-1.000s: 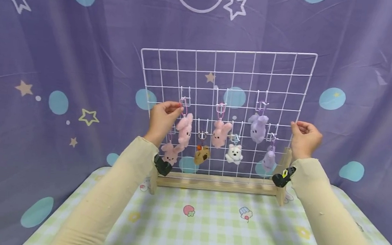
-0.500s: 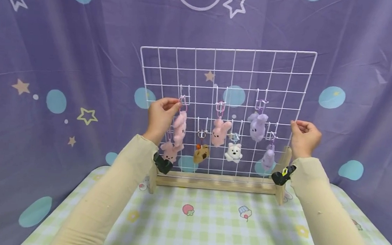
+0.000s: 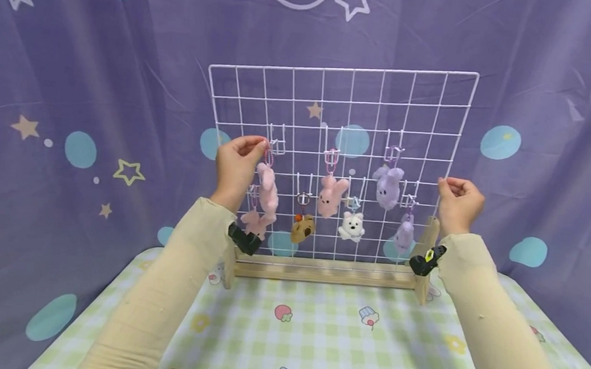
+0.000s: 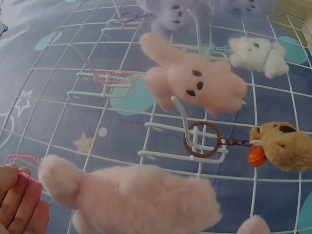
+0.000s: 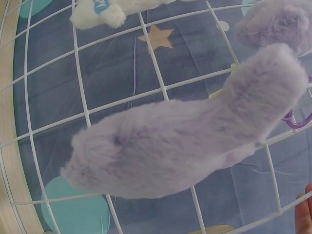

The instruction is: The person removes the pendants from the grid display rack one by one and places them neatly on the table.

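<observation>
At the left, the left hand (image 3: pixel 237 169) pinches the pink bead loop (image 4: pixel 23 158) of a pink plush (image 3: pixel 267 189), which hangs before the grid, just beside an upper hook (image 3: pixel 277 146). Next come a brown plush (image 3: pixel 302 228), another pink one, a white bear (image 3: pixel 352 227) and two purple plushes (image 3: pixel 388 188), all hanging from hooks. Farthest right, the right hand (image 3: pixel 461 203) grips the side edge of the white wire grid (image 3: pixel 354 69).

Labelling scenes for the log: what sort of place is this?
Probably a tabletop display set up indoors: a white wire grid hung with plush keychains, a checked tablecloth and a purple patterned curtain behind.
</observation>
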`<action>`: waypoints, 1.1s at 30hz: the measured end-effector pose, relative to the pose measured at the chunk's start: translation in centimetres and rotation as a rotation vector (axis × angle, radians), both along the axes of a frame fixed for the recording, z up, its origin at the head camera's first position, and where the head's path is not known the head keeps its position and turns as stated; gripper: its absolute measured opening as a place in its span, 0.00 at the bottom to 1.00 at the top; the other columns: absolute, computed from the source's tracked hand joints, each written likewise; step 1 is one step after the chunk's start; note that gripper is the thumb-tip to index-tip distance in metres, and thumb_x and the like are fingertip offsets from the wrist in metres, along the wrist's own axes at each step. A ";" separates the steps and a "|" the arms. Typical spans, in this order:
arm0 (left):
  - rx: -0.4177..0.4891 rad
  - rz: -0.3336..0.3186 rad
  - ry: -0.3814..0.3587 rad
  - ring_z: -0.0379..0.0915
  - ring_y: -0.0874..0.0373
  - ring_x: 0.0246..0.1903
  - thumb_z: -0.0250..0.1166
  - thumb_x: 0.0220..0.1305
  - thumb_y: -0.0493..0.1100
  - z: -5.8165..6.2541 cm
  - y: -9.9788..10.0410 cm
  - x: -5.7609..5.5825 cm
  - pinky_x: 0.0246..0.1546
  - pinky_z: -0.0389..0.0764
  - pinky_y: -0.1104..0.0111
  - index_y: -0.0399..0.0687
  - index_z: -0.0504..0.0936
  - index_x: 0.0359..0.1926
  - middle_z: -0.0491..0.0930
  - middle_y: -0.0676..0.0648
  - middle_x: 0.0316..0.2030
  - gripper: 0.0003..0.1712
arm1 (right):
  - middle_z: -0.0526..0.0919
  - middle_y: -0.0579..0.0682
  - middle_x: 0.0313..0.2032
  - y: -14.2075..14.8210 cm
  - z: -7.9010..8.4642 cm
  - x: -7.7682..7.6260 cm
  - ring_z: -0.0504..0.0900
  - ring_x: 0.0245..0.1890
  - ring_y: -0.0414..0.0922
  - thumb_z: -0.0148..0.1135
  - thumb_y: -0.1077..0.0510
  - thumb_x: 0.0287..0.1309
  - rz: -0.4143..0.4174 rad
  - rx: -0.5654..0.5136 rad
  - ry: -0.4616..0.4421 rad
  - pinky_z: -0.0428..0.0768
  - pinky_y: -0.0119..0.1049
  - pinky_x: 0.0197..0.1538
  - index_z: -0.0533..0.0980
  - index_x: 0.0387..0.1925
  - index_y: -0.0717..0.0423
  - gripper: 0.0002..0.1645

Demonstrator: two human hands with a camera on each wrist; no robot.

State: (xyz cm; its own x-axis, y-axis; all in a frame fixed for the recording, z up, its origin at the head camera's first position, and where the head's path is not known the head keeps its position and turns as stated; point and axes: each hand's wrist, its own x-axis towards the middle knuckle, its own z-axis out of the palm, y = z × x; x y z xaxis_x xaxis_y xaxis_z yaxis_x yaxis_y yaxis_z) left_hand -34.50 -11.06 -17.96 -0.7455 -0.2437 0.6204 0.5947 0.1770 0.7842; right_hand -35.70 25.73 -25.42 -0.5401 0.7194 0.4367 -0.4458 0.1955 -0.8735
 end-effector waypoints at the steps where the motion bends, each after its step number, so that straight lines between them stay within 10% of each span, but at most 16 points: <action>1: 0.008 -0.002 0.001 0.77 0.64 0.32 0.66 0.60 0.40 0.1 0.0 0.1 0.33 0.75 0.78 0.36 0.84 0.41 0.84 0.46 0.34 0.11 | 0.74 0.32 0.17 0.0 0.0 0.0 0.72 0.20 0.29 0.68 0.61 0.52 0.002 -0.003 0.004 0.72 0.20 0.30 0.73 0.21 0.43 0.13; 15: 0.100 -0.080 0.077 0.76 0.65 0.28 0.66 0.59 0.36 0.8 0.5 1.4 0.33 0.78 0.77 0.31 0.82 0.40 0.81 0.57 0.26 0.11 | 0.73 0.30 0.16 0.2 0.1 -0.2 0.71 0.19 0.28 0.68 0.62 0.52 0.008 0.010 0.034 0.71 0.18 0.28 0.73 0.21 0.43 0.14; 33: 0.048 -0.198 -0.037 0.77 0.63 0.32 0.64 0.62 0.39 -1.2 1.6 4.0 0.37 0.80 0.74 0.36 0.81 0.43 0.82 0.53 0.31 0.11 | 0.74 0.31 0.17 0.1 -0.1 0.0 0.72 0.20 0.28 0.67 0.61 0.53 0.007 0.012 0.003 0.72 0.19 0.30 0.72 0.21 0.41 0.14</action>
State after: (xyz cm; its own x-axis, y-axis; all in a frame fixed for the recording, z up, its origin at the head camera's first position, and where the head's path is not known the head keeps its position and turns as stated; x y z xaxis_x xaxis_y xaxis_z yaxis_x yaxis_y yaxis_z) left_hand -30.52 -9.49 -19.12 -0.8036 -0.1188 0.5832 0.5851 0.0219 0.8107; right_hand -35.73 25.83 -25.51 -0.5437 0.7105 0.4468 -0.4495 0.2031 -0.8699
